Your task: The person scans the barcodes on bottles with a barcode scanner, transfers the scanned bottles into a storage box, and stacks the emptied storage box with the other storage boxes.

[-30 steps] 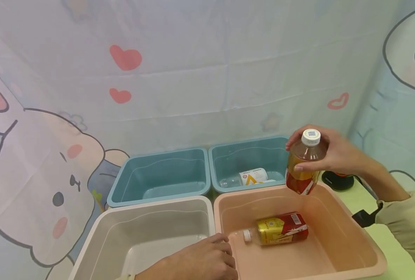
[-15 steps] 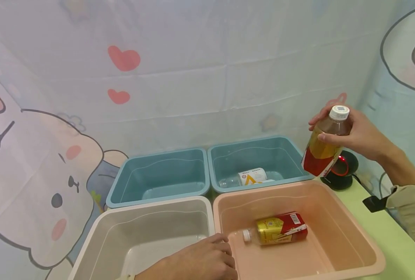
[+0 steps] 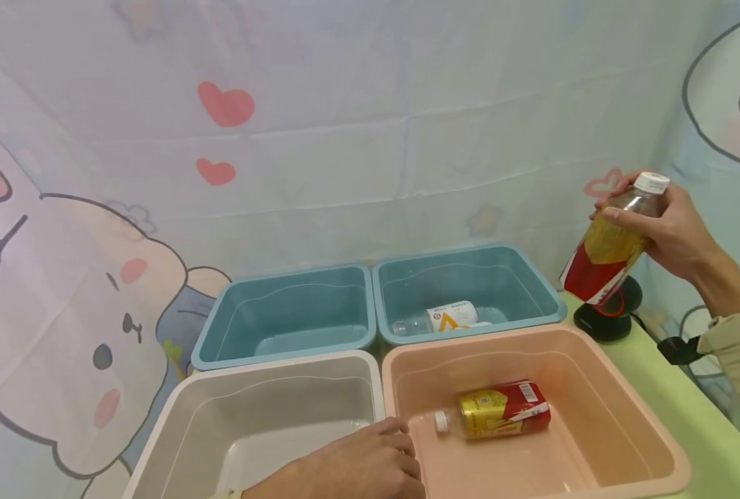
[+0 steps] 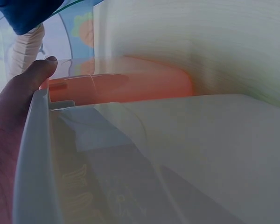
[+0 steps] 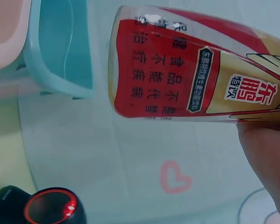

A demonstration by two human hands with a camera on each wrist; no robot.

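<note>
My right hand (image 3: 672, 225) is wrapped round the upper half of a clear plastic drink bottle with a white cap and a red-and-gold label (image 3: 607, 253), fingers curled across its shoulder, thumb behind. I hold it tilted in the air, cap up and to the right, base down and to the left, right above the black puck-shaped scanner with the glowing red ring (image 3: 608, 313) on the pale green tabletop (image 3: 669, 409). In the wrist view the label's red panel (image 5: 168, 70) faces the scanner (image 5: 49, 207) below, well apart from it.

My grip is high, near the neck, so the heavy base hangs free; if my fingers loosen on the smooth plastic I judge the bottle could slide down and knock the scanner, or bounce off the rim of the right-hand teal plastic tub (image 3: 532, 315) just beside it. The tilt could also swing the base into that rim.

Further out, a matching red-and-gold bottle (image 3: 497, 412) lies on its side in the pink plastic tub (image 3: 657, 443), and a clear bottle with a white label (image 3: 438, 317) lies in the teal tub. The left teal tub (image 3: 220, 333) sits beside it.

My left hand (image 3: 357, 468) rests on the rim of the white plastic tub (image 3: 177, 409), fingers loosely bent over the edge where it meets the pink one; if I lean on it, the tub could tip or shift.
</note>
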